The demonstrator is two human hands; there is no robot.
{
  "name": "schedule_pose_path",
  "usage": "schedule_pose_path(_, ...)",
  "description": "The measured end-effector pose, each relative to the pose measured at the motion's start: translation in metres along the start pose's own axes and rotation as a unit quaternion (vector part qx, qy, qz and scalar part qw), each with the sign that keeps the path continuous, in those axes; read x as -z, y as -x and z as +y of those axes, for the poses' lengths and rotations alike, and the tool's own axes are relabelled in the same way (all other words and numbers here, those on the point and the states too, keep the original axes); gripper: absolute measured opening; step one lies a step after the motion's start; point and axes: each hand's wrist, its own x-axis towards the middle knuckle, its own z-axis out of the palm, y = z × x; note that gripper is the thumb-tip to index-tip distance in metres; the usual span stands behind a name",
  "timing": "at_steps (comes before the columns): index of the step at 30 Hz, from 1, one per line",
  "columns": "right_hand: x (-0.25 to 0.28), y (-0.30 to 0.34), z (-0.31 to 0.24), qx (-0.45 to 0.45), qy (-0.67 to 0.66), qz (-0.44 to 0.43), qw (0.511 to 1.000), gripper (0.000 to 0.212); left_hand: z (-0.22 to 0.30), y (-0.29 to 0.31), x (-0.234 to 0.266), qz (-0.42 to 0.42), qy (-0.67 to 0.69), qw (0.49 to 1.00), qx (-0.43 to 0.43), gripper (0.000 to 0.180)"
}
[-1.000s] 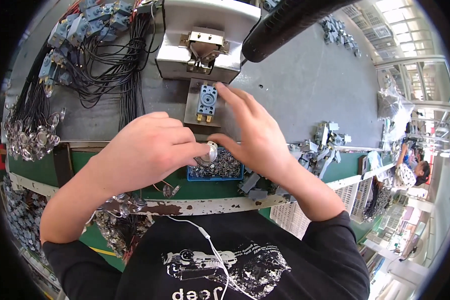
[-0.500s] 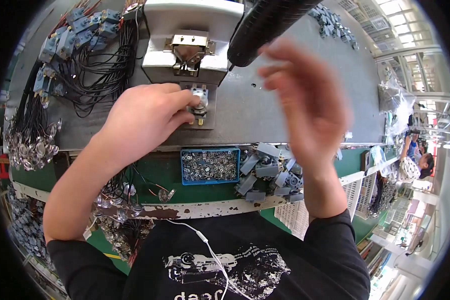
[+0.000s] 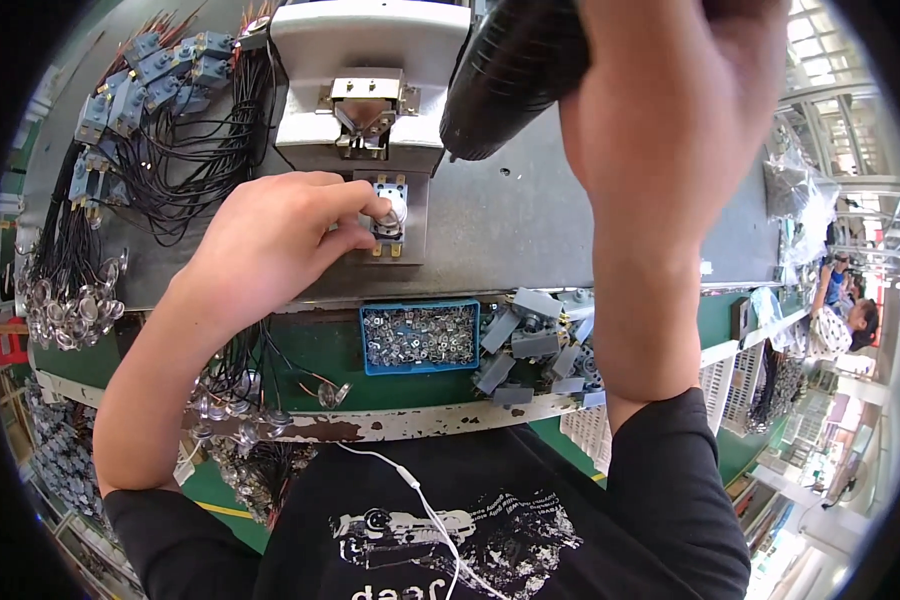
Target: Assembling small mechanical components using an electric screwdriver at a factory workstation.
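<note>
My left hand (image 3: 270,230) reaches in from the left, its thumb and index finger closed on a small part with a silvery round top and brass tabs (image 3: 391,215). That part sits on a flat metal plate (image 3: 413,240) in front of a metal fixture (image 3: 300,128). At the upper right, my right hand (image 3: 670,110) is raised against a thick black power screwdriver (image 3: 515,80), seemingly wrapped round it. Most of its fingers are hidden or cut off by the top edge. The screwdriver's lower end hangs just right of the fixture.
A blue tray (image 3: 420,370) of small metal pieces stands near the bench's front edge. Grey plastic housings (image 3: 535,345) are heaped to its right. Grey blocks (image 3: 130,105) with black wires (image 3: 205,140) lie at left, round metal discs (image 3: 75,310) hanging off. Another person (image 3: 835,325) is at far right.
My right hand has moved up and forward onto the black screwdriver, whose lower end has come slightly nearer and left. My left hand keeps its hold on the small part.
</note>
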Motion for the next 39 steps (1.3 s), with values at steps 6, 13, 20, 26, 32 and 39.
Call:
schedule_pose_path(6,-0.014,0.010,-0.033,-0.063,-0.042,-0.009,0.997,0.044,0.000,0.011,-0.004,0.022,-0.032,0.999,-0.012,0.017)
schedule_pose_path(13,-0.075,-0.004,-0.024,-0.125,-0.100,-0.029,0.987,0.046,-0.004,0.008,-0.012,0.044,-0.011,0.999,-0.010,0.020)
schedule_pose_path(20,-0.111,0.005,-0.016,-0.096,-0.140,-0.037,0.985,0.047,-0.003,0.011,-0.009,0.019,-0.033,0.999,0.002,0.021)
schedule_pose_path(26,-0.106,-0.014,-0.007,-0.144,-0.156,-0.128,0.969,0.053,0.002,0.004,-0.005,-0.008,-0.037,0.999,-0.008,0.022)
schedule_pose_path(32,-0.098,0.005,-0.005,-0.091,-0.202,-0.109,0.969,0.052,-0.008,0.014,-0.018,0.044,-0.002,0.999,-0.008,0.022)
schedule_pose_path(39,-0.078,-0.001,0.026,0.167,-0.245,-0.107,0.949,0.051,-0.007,0.012,-0.019,0.070,0.019,0.997,-0.008,0.026)
